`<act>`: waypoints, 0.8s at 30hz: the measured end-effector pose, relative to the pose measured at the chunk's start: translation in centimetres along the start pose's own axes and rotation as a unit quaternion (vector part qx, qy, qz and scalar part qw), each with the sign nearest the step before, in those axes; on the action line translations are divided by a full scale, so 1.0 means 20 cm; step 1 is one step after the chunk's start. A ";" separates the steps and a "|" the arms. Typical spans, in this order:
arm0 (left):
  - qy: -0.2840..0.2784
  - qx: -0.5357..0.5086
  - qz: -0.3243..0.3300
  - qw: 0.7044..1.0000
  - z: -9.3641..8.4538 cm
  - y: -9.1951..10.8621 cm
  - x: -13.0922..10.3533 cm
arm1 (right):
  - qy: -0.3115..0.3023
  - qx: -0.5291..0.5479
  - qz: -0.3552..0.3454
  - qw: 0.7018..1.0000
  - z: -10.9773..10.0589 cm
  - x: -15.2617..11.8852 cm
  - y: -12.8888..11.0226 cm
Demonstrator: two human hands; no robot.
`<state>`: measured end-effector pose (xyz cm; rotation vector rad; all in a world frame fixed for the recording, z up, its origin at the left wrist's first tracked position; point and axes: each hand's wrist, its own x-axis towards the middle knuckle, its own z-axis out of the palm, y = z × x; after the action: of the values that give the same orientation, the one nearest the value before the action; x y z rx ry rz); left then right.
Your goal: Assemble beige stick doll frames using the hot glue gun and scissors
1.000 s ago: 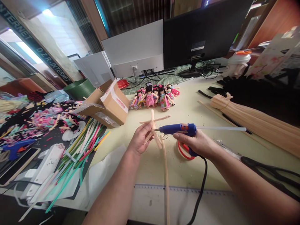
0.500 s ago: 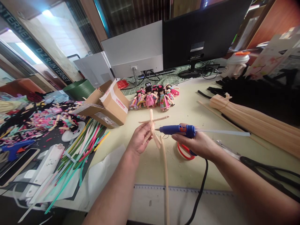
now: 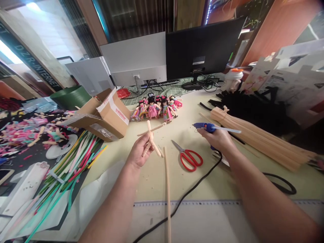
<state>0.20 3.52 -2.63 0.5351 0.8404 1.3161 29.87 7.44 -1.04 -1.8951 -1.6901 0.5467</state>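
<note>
Pinched in the left hand (image 3: pixel 138 151), the beige fuzzy stick figure (image 3: pixel 151 137) should be steadied clear of the blue plastic glue gun (image 3: pixel 209 127) gripped rightward by the right hand (image 3: pixel 219 141).

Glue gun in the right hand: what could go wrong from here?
If the glue gun is hot, its nozzle could burn the left hand's fingers if brought close to the beige doll figure they hold. The black cord crosses the beige pipe cleaner and might drag it. Red-handled scissors lie between left and right hand; either could knock them.
</note>
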 end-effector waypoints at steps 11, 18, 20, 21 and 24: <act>0.023 -0.047 0.020 0.998 -0.06 0.01 0.04 | -0.057 -0.217 -0.008 0.974 -0.18 -0.08 0.01; 0.014 -0.003 0.052 0.999 -0.03 0.03 0.02 | -0.236 -0.085 -0.160 0.955 -0.03 -0.33 -0.31; 0.006 0.006 0.067 0.998 -0.03 0.03 0.01 | -0.252 -0.113 -0.196 0.941 0.11 -0.36 -0.41; 0.004 0.007 0.074 0.997 -0.03 0.03 0.02 | -0.241 -0.138 -0.201 0.939 0.17 -0.37 -0.45; 0.004 0.006 0.087 0.996 -0.03 0.04 0.02 | -0.233 -0.183 -0.172 0.939 0.32 -0.37 -0.53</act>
<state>-0.79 4.06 -2.61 0.6235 0.8227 1.4737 16.77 1.57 0.28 -1.7268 -2.5226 0.6021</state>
